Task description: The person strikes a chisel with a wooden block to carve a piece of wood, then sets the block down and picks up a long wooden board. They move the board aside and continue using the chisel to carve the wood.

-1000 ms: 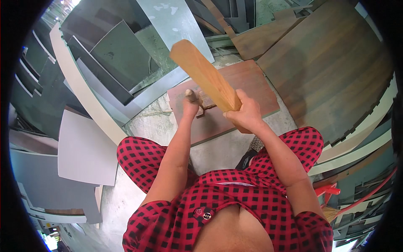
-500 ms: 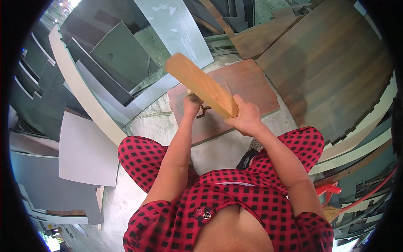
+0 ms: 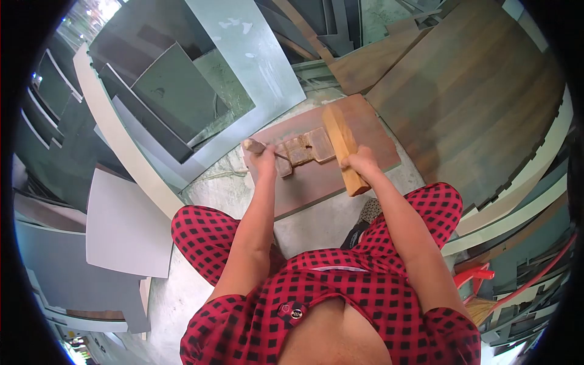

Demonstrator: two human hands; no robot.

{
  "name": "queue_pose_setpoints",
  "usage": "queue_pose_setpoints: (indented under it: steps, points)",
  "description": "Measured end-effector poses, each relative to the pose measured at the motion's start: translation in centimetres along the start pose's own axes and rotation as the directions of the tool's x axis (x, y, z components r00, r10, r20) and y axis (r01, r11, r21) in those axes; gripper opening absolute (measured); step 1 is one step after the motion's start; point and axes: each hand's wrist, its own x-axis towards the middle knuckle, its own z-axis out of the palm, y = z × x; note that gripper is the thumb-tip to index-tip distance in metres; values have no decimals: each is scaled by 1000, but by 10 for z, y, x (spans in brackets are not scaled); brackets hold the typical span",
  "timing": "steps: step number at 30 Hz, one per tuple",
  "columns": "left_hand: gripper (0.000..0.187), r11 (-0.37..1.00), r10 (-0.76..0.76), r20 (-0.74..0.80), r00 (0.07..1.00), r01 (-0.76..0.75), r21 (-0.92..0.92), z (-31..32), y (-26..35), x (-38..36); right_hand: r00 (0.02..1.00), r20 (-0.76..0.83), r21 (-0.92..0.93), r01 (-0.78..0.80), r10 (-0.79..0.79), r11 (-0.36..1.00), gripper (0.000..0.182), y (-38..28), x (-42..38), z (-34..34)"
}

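- A notched wooden piece (image 3: 299, 149) lies on a reddish board (image 3: 313, 184) before you.
- With no clamp visible, the piece could skid under sideways force; a glancing bar could catch your left knuckles.
- Your left hand (image 3: 264, 162) has its grip closed round a thin-shafted tool (image 3: 253, 146), slanting towards the piece.
- Your right hand (image 3: 361, 163) has its grip closed round a thick wooden bar (image 3: 339, 132).

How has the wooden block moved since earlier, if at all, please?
Yes, the wooden block has swung right, its far end from beyond the reddish board to over it.
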Motion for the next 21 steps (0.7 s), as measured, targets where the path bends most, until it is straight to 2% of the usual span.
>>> queue_pose_setpoints:
  steps: [1,3,5,7,8,10,12,14,16,18,19,21]
  points:
    - [25,1000,3,1,1000,-3,0,3,15,-5,1000,-1,2,2,-2,1000,55,7,6,2]
    - [23,995,34,0,999,-34,-92,15,45,-10,987,87,-57,-128,133,990,58,16,18,2]
    - [23,994,58,50,997,-53,-97,28,68,-5,984,67,-98,-156,163,983,56,19,23,4]
    - [21,994,106,245,964,-94,-59,42,114,-15,979,47,-146,-191,200,971,54,18,20,3]
    - [21,994,106,245,964,-93,-64,47,136,-15,971,60,-153,-221,232,963,53,15,18,1]
    - [18,956,229,515,826,-291,40,51,181,-14,964,73,-163,-241,255,957,51,15,20,2]
    - [18,942,233,544,806,-326,79,45,221,-25,961,11,-95,-275,278,957,48,26,28,16]
    - [16,926,211,602,770,-356,130,32,250,-31,966,-28,-109,-259,257,960,47,26,28,20]
    - [18,929,210,586,782,-347,130,11,257,-33,970,-64,-126,-243,236,962,46,31,29,28]
    - [17,936,199,539,818,-323,144,-10,256,-37,960,-226,-146,-200,165,969,46,45,38,42]
    - [17,934,211,522,826,-327,141,-21,252,-34,965,-220,-156,-181,145,971,46,50,42,46]
    - [19,952,114,541,833,-248,181,-45,244,-27,975,-106,-213,-213,194,954,46,56,50,50]
